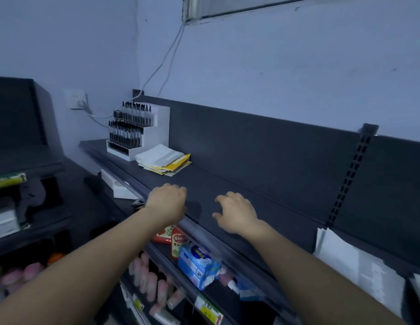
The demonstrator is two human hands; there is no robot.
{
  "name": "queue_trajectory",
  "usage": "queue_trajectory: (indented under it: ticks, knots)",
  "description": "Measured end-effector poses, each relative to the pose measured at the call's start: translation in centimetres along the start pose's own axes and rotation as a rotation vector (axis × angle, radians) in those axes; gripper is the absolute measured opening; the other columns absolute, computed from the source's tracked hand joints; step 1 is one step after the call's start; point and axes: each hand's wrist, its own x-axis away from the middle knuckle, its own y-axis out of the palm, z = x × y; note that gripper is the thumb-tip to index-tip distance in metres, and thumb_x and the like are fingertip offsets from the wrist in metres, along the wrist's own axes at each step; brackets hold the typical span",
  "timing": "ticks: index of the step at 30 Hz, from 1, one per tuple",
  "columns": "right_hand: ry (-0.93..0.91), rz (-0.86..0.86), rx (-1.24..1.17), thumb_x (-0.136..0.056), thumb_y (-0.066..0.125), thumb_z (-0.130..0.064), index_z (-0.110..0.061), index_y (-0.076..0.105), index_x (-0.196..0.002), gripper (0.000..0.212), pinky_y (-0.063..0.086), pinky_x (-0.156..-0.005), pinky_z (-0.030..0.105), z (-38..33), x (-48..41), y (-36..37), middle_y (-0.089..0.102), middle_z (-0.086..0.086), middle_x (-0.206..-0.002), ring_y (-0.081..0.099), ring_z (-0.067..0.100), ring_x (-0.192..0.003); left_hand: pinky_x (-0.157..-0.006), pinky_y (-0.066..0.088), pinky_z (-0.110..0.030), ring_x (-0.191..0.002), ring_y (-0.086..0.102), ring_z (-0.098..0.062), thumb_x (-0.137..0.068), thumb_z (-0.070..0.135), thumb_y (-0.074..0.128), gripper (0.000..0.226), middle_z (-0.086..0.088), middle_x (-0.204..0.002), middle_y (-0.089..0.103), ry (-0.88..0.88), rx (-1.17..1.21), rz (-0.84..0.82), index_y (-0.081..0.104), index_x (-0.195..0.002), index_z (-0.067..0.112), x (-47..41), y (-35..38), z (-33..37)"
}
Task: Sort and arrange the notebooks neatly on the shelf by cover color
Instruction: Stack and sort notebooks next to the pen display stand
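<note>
Both hands are over the front part of a dark grey metal top shelf (227, 181), well apart from the task items.

Left hand (166, 202): over the shelf's front edge, back of hand up, fingers curled under into a loose fist, nothing seen in it. Right hand (237, 214): just beside it, over the shelf surface, fingers bent and spread claw-like, thumb out, holding nothing. Can't tell if the fingertips touch the shelf.

Messy stack of thin notebooks with white-grey and yellow covers (163, 160): lies flat on the same shelf, further back and left of the hands, edges fanned out and not aligned. A white-grey cover is on top, yellow ones stick out below it. The stack's left end sits just beside a white tiered display stand full of black pens (138, 130), at the shelf's far left end against the dark back panel (262, 137).

White wall socket (76, 99) with white cable (166, 55) on the wall behind the stand. Black slotted upright (352, 174) at the right of the back panel. Stack of white sheets or booklets (349, 261) leans at the right edge, detail blurred. Lower shelf under the hands: blue-and-white packet (197, 266), red packets (173, 238). Pink tubes (150, 280) hang below them, blurred.
</note>
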Motion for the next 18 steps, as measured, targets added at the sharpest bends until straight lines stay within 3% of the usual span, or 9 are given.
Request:
queue_trajectory:
  ticks: [8,18]
  knots:
    - [-0.055,0.002,-0.029,-0.094,0.052,-0.039,-0.017,0.049,-0.134,0.045,0.038,-0.104,0.039,-2.5,-11.1,1.8,0.049,0.006,-0.132,0.042,0.026,-0.126,-0.084,0.046,-0.038,-0.119,0.050,-0.025,-0.096,0.037,0.049,0.037,-0.006,-0.124,0.056,-0.064,-0.029,-0.013,0.050,-0.124,0.013,-8.2,2.9,-6.5]
    - [-0.099,-0.039,-0.033,-0.095,0.052,-0.039,-0.016,0.049,-0.134,0.045,0.038,-0.103,0.039,-5.9,-22.5,3.3,0.050,0.005,-0.133,0.043,0.025,-0.126,-0.078,0.045,-0.036,-0.112,0.052,-0.027,-0.097,0.028,0.046,0.027,-0.008,-0.117,0.057,-0.107,-0.042,-0.053,0.052,-0.117,0.011,-16.4,6.1,-14.0]
